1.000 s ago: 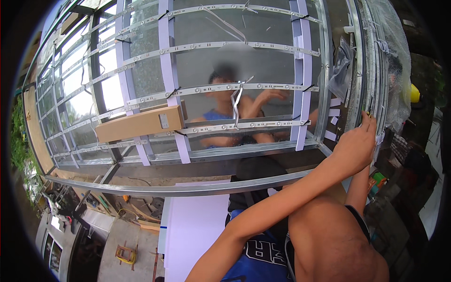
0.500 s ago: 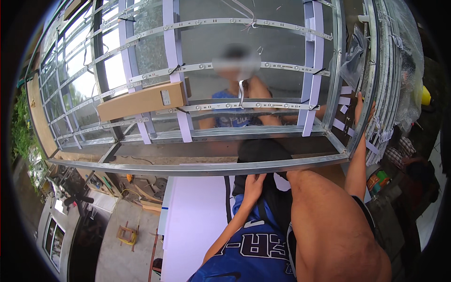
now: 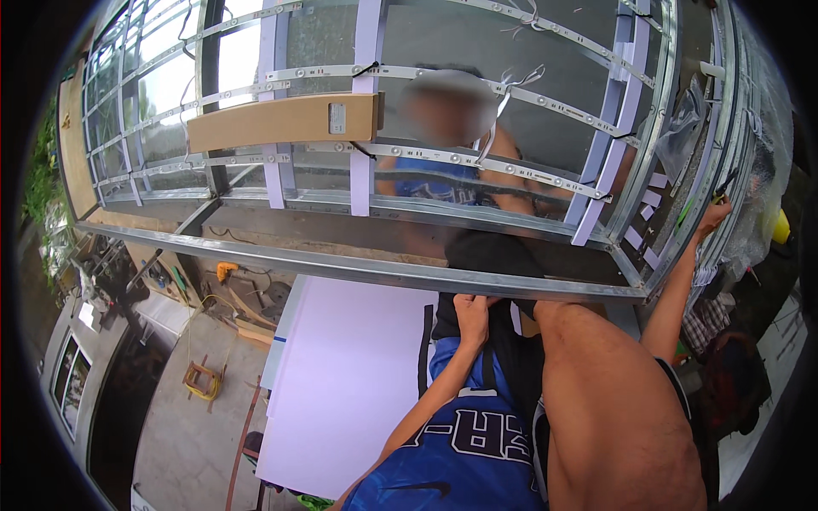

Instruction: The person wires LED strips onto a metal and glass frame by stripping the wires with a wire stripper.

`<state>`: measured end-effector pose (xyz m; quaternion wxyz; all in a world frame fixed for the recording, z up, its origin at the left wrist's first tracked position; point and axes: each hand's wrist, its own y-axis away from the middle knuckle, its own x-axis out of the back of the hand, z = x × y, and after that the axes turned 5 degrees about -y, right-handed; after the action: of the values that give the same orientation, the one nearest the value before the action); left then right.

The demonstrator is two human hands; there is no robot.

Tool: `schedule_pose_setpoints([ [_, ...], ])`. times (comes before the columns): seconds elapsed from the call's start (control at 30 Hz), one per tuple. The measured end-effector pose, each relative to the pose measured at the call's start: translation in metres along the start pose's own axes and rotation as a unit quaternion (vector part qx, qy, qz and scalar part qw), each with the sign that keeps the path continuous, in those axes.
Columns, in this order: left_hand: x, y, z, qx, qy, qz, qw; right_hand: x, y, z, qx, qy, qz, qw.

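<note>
My left hand [image 3: 472,319] is closed just below the front bar of a metal frame [image 3: 366,266], against the black cloth at my leg. What its fingers hold, if anything, is hidden. Stretched out to the far right, my right hand [image 3: 714,216] is closed round a small dark tool [image 3: 725,182] with a bit of yellow-green, beside the frame's right rail; its exact kind is too small to tell. Several white LED strips [image 3: 450,157] run across pale upright strips [image 3: 361,170] inside the frame, over a reflective dark panel [image 3: 341,183].
A long brown cardboard box [image 3: 256,123] rests on the LED strips. Small white pieces and a clear plastic bag [image 3: 680,132] lie along the right side, near plastic-wrapped lengths [image 3: 767,170]. Below are a large white sheet [image 3: 341,375], an orange drill [image 3: 226,270] and a yellow-corded reel [image 3: 203,381].
My right hand has moved from the frame's right rail farther right and now has the small dark tool in it. The view has shifted; my left hand stays by the front bar.
</note>
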<state>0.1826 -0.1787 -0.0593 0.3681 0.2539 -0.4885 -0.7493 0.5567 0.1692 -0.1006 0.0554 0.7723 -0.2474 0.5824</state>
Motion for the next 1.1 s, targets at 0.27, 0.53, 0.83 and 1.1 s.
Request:
schedule_pose_setpoints([
  [0.27,0.004,-0.001,-0.017,0.028,0.205,-0.087,0.975,-0.007,-0.045,-0.024,0.002,-0.127,0.036,0.991],
  [0.53,0.011,-0.017,-0.031,0.056,0.188,-0.082,0.977,-0.008,-0.018,-0.038,-0.056,-0.260,-0.007,0.964],
  [0.83,0.017,-0.019,-0.031,0.106,0.193,-0.106,0.970,-0.004,0.012,-0.065,-0.086,-0.268,-0.001,0.960],
  [1.1,0.032,-0.024,-0.023,0.134,0.198,-0.149,0.960,-0.003,0.020,-0.074,-0.116,-0.249,0.002,0.961],
])
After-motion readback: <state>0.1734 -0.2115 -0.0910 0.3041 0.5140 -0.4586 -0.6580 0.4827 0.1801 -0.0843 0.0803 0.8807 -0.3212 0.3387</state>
